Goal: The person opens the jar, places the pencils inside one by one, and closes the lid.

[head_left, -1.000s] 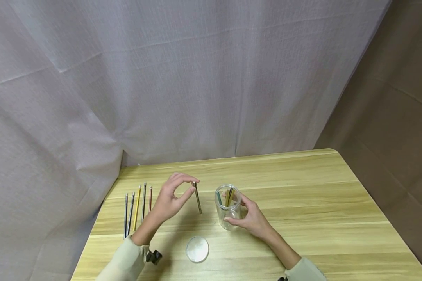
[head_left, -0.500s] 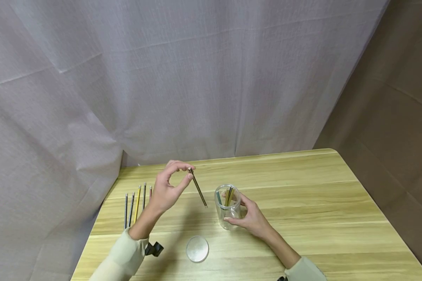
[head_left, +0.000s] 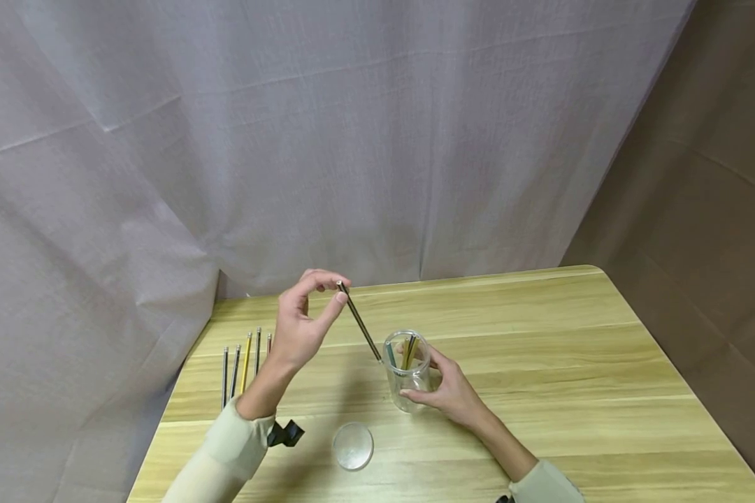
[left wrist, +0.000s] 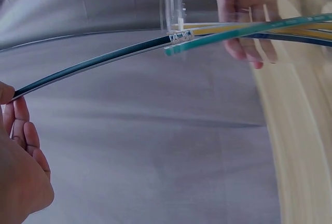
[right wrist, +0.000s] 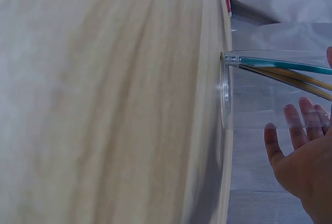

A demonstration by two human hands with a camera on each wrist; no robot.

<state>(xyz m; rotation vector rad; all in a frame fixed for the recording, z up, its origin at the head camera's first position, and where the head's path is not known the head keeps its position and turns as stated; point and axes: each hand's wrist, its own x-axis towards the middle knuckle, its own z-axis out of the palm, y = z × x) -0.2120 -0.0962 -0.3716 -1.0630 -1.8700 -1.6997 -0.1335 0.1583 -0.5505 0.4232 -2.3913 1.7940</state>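
My left hand (head_left: 298, 328) pinches a dark, striped pencil (head_left: 360, 321) near its upper end, between thumb and fingers. The pencil slants down to the right, its lower tip at the rim of a clear jar (head_left: 395, 391). From the left wrist, the pencil's metal-banded end (left wrist: 181, 37) overlaps the jar's mouth beside a green pencil (left wrist: 233, 33). My right hand (head_left: 451, 395) holds the upright jar around its right side, thumb in front and fingers behind. Inside stand several pencils (head_left: 407, 353), green, yellow and dark.
A round clear lid (head_left: 353, 446) lies on the wooden table (head_left: 541, 335) in front of the jar. Several more pencils (head_left: 246, 360) lie in a row at the left, partly hidden by my left arm. A grey curtain (head_left: 377, 140) hangs behind the table.
My left hand has risen away from me with the pencil, whose lower tip has swung right to the jar's rim. The right hand and the jar have stayed in place.
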